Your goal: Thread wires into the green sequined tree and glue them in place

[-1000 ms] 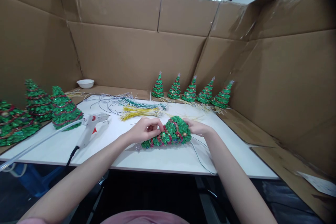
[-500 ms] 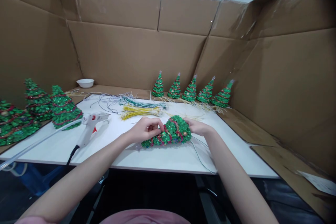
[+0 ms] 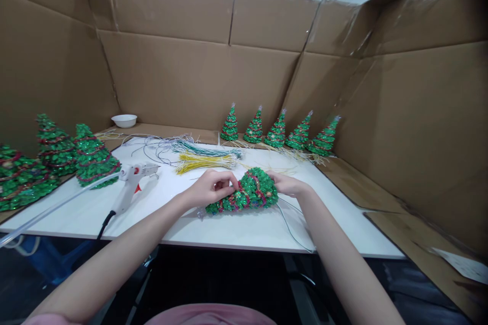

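A green sequinned tree (image 3: 247, 193) with red bead garland lies on its side on the white table (image 3: 229, 228), tip toward me on the left. My left hand (image 3: 211, 186) pinches at the garland on the tree's upper side, fingers closed. My right hand (image 3: 287, 184) grips the tree's wide base at the right. A thin dark wire (image 3: 290, 226) trails from the base toward the table's near edge.
A white glue gun (image 3: 131, 180) lies left of my hands, its cord dropping off the edge. Bundles of yellow and green wires (image 3: 204, 156) lie behind. Several small trees (image 3: 276, 129) line the back; larger trees (image 3: 91, 155) and a white bowl (image 3: 124, 120) stand left. Cardboard walls surround.
Almost nothing has moved; the tree has turned very slightly in my hands, and the fingers of my left hand have shifted a little on the garland.
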{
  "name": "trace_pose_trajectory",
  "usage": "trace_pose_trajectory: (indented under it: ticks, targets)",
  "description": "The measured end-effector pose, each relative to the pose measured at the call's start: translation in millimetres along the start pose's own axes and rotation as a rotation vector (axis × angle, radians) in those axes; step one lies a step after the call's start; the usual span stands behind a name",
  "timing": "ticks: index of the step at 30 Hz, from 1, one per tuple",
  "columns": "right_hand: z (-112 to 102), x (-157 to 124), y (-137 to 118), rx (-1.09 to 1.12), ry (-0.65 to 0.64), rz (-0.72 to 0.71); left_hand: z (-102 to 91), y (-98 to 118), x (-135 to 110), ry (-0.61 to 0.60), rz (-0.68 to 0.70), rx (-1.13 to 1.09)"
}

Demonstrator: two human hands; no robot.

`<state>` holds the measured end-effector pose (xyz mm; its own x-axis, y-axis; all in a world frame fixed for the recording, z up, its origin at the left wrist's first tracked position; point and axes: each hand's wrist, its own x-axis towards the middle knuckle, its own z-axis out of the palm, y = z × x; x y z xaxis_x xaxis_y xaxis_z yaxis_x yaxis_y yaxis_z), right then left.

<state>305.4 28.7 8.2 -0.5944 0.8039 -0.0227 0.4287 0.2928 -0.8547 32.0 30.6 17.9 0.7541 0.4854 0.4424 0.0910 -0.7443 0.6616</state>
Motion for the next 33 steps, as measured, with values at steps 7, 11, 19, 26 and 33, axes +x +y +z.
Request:
trace_pose_trajectory:
  ticks: [7, 11, 19, 26, 33]
  targets:
    - [0.7, 0.1, -2.7, -0.005, 0.001, -0.008, -0.1, -1.3, -0.1, -0.003, -0.001, 0.003]
    - [0.7, 0.0, -3.7, -0.013, -0.002, -0.007, 0.2, -0.8, -0.5, -0.001, -0.002, 0.004]
    - [0.3, -0.3, -2.3, -0.003, 0.001, 0.002, 0.2, 0.4, -0.2, 0.000, -0.002, 0.002]
    - [0.2, -0.6, -0.7, 0.007, 0.009, 0.015, 0.2, 0.6, 0.4, -0.008, -0.007, 0.002]
    - [-0.7, -0.3, 2.4, 0.015, 0.005, 0.017, -0.4, -2.6, 0.3, -0.029, -0.014, 0.003]
